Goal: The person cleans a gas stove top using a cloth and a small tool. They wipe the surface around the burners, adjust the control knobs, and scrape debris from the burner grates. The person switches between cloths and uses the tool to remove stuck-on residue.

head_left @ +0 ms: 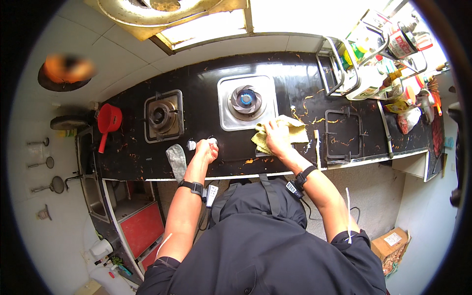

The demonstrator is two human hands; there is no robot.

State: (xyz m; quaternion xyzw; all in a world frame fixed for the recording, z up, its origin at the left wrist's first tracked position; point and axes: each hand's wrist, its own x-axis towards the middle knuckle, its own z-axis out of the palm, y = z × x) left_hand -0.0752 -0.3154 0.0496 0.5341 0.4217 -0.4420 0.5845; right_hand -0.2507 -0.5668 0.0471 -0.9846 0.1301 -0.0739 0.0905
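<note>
Gripping the yellow-green cloth (296,133) in my right hand (276,137), on the desk (201,105) at the middle burner's (247,102) near right side, I seem to be wiping; my left hand (206,150) curls by a pale knob (213,141), its hold unclear. The next stroke likely calls for avoiding the burner's blue centre. Farther left lies a grey cloth (176,160).

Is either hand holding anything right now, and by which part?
The right hand holds a yellow-green cloth, gripped from above toward its left-middle. The left hand curls at a small pale thing; whether it grips that cannot be told.
</note>
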